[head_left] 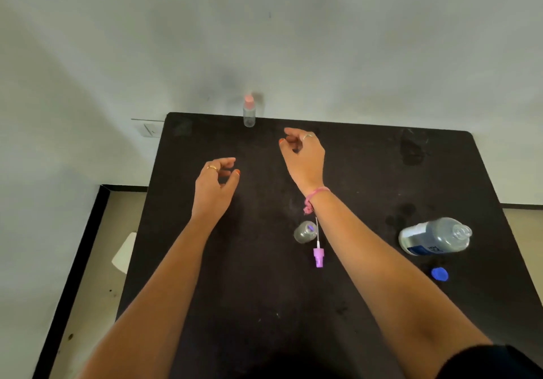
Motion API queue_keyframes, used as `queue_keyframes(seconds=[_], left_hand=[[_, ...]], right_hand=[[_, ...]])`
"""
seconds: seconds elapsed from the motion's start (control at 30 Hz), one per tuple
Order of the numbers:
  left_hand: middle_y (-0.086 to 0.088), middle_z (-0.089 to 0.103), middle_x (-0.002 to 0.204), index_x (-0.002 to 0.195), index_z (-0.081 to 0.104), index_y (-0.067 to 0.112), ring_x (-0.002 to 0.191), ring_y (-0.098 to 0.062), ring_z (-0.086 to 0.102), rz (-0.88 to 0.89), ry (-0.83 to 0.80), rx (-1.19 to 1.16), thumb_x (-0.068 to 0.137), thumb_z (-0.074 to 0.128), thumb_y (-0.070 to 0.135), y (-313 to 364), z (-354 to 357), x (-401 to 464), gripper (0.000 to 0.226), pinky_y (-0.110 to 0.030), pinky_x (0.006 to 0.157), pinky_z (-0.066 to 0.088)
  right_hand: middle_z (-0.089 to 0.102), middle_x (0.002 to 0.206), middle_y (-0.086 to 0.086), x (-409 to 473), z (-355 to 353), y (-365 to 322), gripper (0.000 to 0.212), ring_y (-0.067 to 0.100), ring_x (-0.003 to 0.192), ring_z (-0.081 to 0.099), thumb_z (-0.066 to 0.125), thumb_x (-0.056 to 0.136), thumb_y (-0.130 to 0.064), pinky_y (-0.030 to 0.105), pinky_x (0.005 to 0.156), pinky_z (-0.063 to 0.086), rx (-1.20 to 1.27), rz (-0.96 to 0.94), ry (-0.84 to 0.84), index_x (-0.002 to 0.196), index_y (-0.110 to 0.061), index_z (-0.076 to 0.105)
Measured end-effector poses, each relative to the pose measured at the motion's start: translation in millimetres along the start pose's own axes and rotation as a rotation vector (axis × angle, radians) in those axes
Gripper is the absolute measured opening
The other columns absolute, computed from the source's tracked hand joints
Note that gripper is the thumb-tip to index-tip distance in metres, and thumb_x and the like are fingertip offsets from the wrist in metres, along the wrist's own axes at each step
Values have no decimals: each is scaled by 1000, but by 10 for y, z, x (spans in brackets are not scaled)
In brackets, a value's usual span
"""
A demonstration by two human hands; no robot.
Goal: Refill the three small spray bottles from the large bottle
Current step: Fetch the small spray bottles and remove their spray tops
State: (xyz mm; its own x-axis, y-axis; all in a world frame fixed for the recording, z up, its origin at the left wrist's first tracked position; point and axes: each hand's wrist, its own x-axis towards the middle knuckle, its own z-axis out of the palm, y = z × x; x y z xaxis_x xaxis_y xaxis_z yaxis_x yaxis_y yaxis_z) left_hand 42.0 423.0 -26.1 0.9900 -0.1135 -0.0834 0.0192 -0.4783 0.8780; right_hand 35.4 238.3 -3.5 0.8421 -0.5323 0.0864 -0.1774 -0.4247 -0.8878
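Nearest on the tabletop, the blue cap lies off beside the uncapped large bottle, and a purple sprayer lies beside its open small bottle, which looks ready for filling. Farther on, the left hand and right hand hover with loosely curled, empty grips. At the far edge a pink-capped bottle stands closed, its level unreadable; no third small bottle shows.

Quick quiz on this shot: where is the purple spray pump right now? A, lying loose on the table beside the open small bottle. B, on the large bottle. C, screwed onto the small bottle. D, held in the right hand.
A: the purple spray pump lies flat on the black table, just beside the open small bottle, and neither hand holds it.
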Motion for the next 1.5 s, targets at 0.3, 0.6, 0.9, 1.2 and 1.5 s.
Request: queue_keyframes(seconds=[0.3, 0.6, 0.9, 1.2, 1.5], left_hand=[[0, 62, 116, 121, 60, 18, 92, -1, 59, -35, 21, -15, 96, 60, 19, -164, -191, 247, 25, -8, 73, 43], [-4, 64, 119, 124, 59, 17, 101, -10, 60, -131, 42, -33, 98, 56, 25, -343, -297, 215, 27, -10, 76, 42], [-4, 63, 120, 124, 59, 18, 104, -12, 61, -159, 23, -37, 97, 57, 23, -319, -230, 123, 27, -12, 79, 44], [1, 56, 123, 123, 59, 20, 106, -7, 58, -16, 44, -40, 92, 65, 17, -11, -137, 45, 31, -16, 90, 49], [0, 48, 136, 138, 51, 17, 113, -7, 54, 187, 42, 47, 88, 72, 28, 607, -109, -119, 55, -18, 94, 46]], right_hand=[[45, 135, 8, 782, 651, -144, 46, 21, 110, 58, 60, 91, -8, 23, 100, 42, -305, -76, -296, 135, -13, 51], [33, 147, 6, 1115, 844, -178, 64, 26, 129, 46, 63, 86, 1, 30, 110, 35, -496, -100, -484, 143, -18, 42], [62, 111, 7, 1030, 784, -89, 15, 19, 98, 60, 56, 92, -7, 20, 80, 46, -441, -88, -281, 104, -11, 64], [63, 103, 0, 748, 190, -319, 27, 13, 91, 63, 65, 87, -19, 19, 81, 51, -188, 28, -290, 114, -13, 64], [72, 87, 9, 279, -595, -926, 16, 9, 72, 68, 69, 86, -12, 22, 73, 57, 153, 155, -488, 101, -7, 72]])
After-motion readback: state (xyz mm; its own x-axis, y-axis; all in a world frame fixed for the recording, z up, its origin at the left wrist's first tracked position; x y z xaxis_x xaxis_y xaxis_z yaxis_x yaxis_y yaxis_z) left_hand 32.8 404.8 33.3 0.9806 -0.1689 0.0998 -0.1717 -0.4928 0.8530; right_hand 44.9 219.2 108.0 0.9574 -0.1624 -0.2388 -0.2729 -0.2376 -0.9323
